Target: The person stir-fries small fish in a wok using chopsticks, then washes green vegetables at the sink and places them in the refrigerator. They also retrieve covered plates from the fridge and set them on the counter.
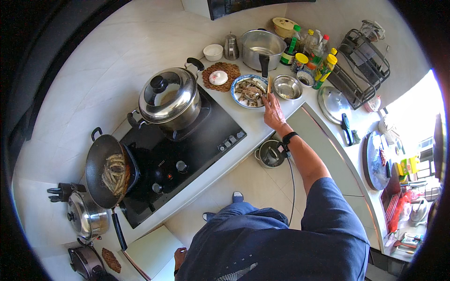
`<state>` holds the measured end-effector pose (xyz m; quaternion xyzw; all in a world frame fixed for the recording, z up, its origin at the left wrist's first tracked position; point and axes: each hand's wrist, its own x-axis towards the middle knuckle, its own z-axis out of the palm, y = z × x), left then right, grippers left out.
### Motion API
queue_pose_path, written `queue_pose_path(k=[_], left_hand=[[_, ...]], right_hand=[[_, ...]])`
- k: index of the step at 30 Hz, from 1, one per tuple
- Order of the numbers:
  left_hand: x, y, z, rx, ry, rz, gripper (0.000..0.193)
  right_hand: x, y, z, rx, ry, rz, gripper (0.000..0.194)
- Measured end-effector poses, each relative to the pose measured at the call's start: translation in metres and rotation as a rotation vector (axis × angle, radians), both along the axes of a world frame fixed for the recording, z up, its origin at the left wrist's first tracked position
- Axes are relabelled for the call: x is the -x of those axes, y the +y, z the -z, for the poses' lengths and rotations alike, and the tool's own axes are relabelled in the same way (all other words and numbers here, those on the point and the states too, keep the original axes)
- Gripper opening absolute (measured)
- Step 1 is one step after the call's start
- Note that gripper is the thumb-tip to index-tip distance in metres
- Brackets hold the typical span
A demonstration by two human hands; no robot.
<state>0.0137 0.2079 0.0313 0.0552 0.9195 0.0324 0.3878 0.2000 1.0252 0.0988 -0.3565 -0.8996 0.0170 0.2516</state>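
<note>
My right hand reaches to the rim of a blue-and-white plate of small fish. Its fingers are at a pair of wooden chopsticks that stand at the plate's right side. Beside it sits a steel bowl. My left hand hangs low by my body, partly hidden; its fingers look curled, and whether it holds anything cannot be told. On the left burner, a black wok contains long thin fish. A lidded steel pot stands on the other burner.
A black cooktop lies before me. Behind the plate are a pressure cooker body, a white bowl and several sauce bottles. The wok's handle juts over the counter edge. A lidded pot stands on the floor.
</note>
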Motion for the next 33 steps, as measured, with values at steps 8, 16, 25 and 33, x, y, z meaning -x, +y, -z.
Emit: queue_pose_path(k=[8, 16, 25, 33], left_hand=[[-0.006, 0.026, -0.025, -0.337, -0.057, -0.033, 0.028], [0.004, 0.026, -0.004, -0.443, -0.205, -0.116, 0.026], [0.038, 0.045, 0.017, -0.454, -0.340, -0.241, 0.036], [0.048, 0.021, 0.014, -0.534, -0.365, -0.234, 0.036]], right_hand=[[-0.015, -0.018, -0.016, 0.176, 0.151, -0.042, 0.086], [-0.077, -0.089, -0.037, 0.418, 0.176, 0.071, 0.070], [-0.216, -0.184, 0.094, -0.257, -0.710, -0.388, 0.038], [-0.380, -0.317, 0.242, 1.854, -0.080, 0.316, 0.031]])
